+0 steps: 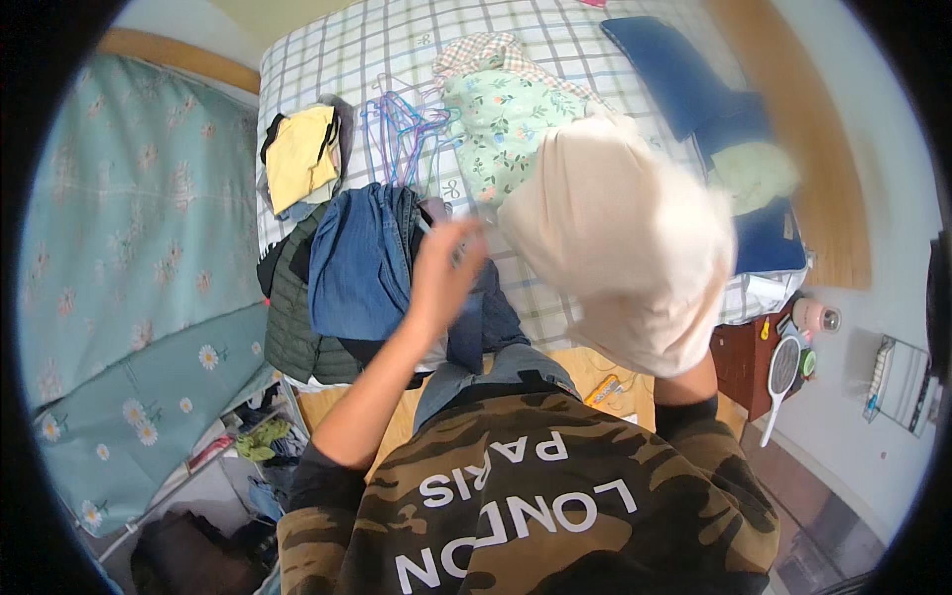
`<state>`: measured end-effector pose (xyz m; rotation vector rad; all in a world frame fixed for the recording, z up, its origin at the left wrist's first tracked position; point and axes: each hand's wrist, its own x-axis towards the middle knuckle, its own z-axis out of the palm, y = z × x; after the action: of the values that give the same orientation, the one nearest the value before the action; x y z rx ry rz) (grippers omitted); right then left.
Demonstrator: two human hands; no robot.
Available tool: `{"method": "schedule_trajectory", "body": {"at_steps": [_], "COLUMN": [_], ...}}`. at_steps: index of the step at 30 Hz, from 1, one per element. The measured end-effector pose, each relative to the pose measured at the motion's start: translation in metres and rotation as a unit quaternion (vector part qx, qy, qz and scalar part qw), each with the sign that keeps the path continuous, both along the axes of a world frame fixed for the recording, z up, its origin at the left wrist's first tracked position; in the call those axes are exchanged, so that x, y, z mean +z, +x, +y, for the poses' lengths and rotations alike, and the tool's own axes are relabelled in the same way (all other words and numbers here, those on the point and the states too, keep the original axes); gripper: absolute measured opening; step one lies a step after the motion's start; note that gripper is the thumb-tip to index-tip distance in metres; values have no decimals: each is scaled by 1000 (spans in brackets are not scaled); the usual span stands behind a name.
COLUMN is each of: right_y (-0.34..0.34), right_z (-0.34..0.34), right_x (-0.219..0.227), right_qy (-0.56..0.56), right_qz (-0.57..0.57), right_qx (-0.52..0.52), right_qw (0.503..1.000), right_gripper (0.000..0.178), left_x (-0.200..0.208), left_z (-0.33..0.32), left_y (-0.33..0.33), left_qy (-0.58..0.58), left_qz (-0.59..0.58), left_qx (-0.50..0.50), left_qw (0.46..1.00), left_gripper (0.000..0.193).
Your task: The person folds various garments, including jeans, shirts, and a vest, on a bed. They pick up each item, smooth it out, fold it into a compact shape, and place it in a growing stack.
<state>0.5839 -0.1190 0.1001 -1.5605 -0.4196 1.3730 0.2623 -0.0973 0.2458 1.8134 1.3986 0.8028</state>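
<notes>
A large cream-coloured cloth garment [620,233] is raised over the near right side of the bed, its edges blurred. My right forearm [686,385] goes up under it, and the cloth hides my right hand, so its fingers do not show. My left hand [451,266], smeared by motion, hovers by the folded blue jeans [357,263]; its fingers are bent and apart, with nothing seen in them. Beyond that hand, purple and blue hangers [402,129] lie in a heap. Partly behind the cream garment is a pale green floral cloth [496,129].
Folded clothes with a yellow one [300,154] on top sit at the bed's left, above a dark quilted jacket [297,317]. Blue bedding [659,74] lies right, near a blurred light green item [752,177]. A red-brown cabinet [739,362] and white racket [783,372] stand beside the bed.
</notes>
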Motion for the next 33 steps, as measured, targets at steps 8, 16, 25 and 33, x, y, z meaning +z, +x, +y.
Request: {"method": "schedule_trajectory", "body": {"at_steps": [8, 16, 25, 33], "right_y": [-14, -1, -78, -300], "right_z": [-23, 25, 40, 56], "right_x": [10, 73, 241, 385], "right_qy": [-11, 77, 251, 393], "right_qz": [18, 14, 21, 96], "right_qx": [-16, -36, 80, 331], "right_qw": [1000, 996, 965, 853], "right_gripper": [40, 43, 45, 47], "left_x": [-56, 16, 149, 233], "left_z": [31, -14, -67, -245], "left_y": [34, -30, -145, -356], "left_qy": [-517, -298, 25, 304], "left_qz": [-419, -570, -572, -580], "left_qx": [2, 138, 118, 99], "left_qw": [747, 753, 811, 749], "left_gripper": [46, 41, 38, 49]}}
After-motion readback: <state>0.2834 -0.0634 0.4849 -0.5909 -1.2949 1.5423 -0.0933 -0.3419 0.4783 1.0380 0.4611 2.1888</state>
